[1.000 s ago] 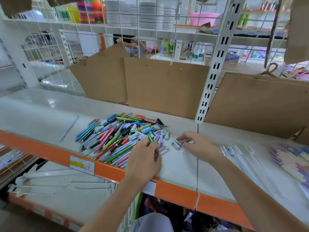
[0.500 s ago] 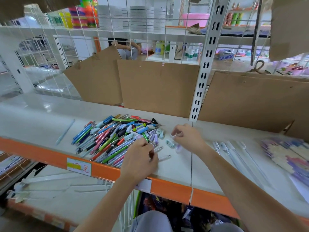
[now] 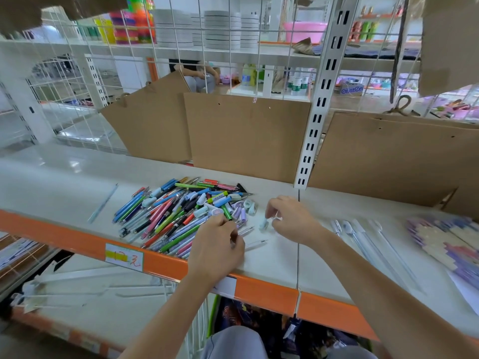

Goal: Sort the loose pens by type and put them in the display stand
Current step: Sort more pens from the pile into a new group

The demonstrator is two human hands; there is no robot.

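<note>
Left hand (image 3: 216, 246) curls at the near edge of the pen pile (image 3: 178, 208) on the shelf (image 3: 64, 182), seemingly pinching a clear pen, while the right hand (image 3: 290, 218) pinches something small and pale just beside the pile.

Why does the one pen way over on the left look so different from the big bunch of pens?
The single pen is pale and see-through looking; the pile of pens is blue, green, pink, red and purple. The single pen lies alone, touching nothing; the pile's pens lie heaped and crossing one another. The left hand reaches into the pile's near edge; no hand is near the single pen. Both lie flat on the same white shelf.
</note>
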